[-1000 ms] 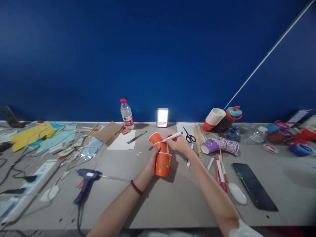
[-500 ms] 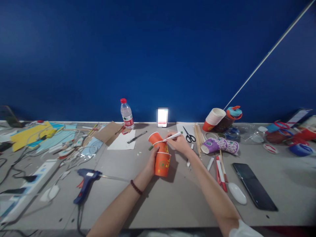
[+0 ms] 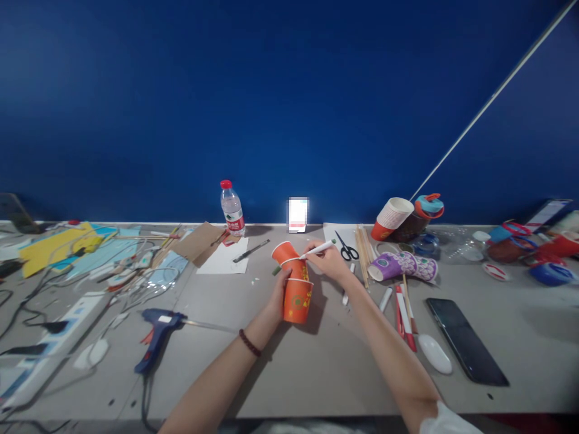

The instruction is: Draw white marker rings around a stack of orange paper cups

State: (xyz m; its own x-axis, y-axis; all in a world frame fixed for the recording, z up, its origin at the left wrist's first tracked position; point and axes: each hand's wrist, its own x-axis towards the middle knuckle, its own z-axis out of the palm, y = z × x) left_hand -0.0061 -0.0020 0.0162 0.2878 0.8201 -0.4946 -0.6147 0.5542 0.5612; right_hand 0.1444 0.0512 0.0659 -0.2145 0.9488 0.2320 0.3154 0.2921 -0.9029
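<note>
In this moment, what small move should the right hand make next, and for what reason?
Probably the right hand should draw the white pen a short, light stroke along the orange cups: the pen points at them, with its tip touching or very near, and the left hand grips them from the side.

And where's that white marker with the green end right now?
In the head view, the white marker is near the middle, held in the right hand, its tip at or near the orange paper cups, left of the black scissors.
</note>
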